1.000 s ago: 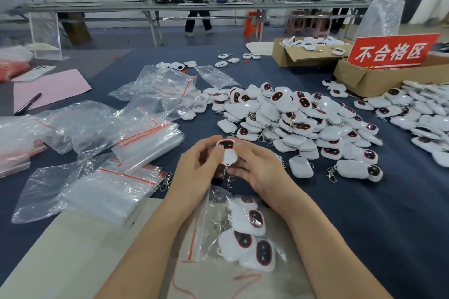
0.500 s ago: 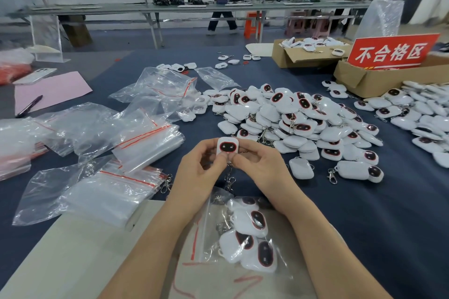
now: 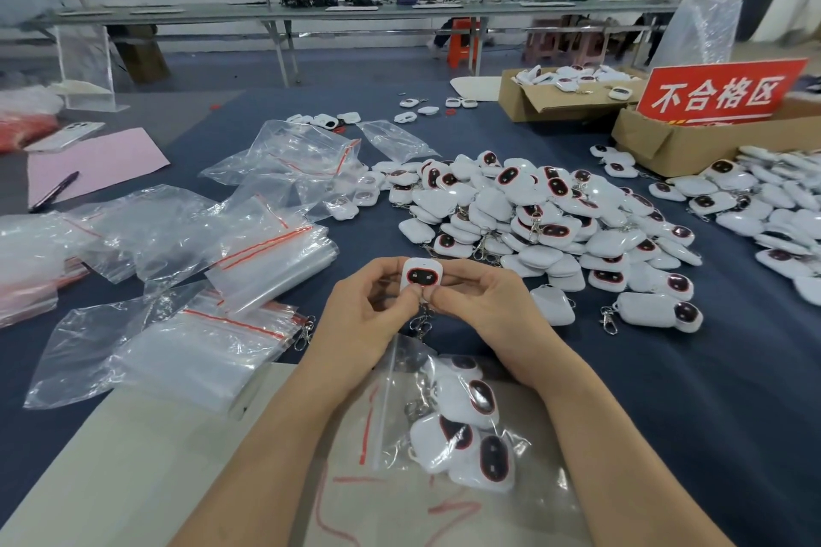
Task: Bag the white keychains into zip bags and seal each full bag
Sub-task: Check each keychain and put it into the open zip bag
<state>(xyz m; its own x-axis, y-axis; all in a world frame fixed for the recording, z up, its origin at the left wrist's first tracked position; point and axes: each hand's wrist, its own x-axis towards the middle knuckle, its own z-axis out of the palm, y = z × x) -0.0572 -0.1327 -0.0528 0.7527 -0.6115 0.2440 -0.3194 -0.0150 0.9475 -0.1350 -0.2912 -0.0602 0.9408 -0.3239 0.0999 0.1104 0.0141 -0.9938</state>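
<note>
Keychain (image 3: 421, 276), white with a dark, red-rimmed face, held upright just above the blue tablecloth (image 3: 711, 413), face toward the camera, with metal clasp (image 3: 420, 322) dangling below. Left hand (image 3: 360, 315) curled, pinching the lower left edge between thumb and fingertips; right hand (image 3: 484, 306) likewise clenched on the lower right edge. Directly under the wrists, a clear zip bag (image 3: 386, 404) with red seal line, mouth toward the hands, lying partly on a pale board (image 3: 133, 457) and holding several white keychains (image 3: 471, 426). Beyond the hands, a heap of loose keychains (image 3: 555, 218); to the left, stacks of empty zip bags (image 3: 209, 351). Far right, a cardboard box (image 3: 666, 142) with a red sign (image 3: 719, 93); far left, a pink sheet (image 3: 93, 160) and a pen (image 3: 53, 191)
</note>
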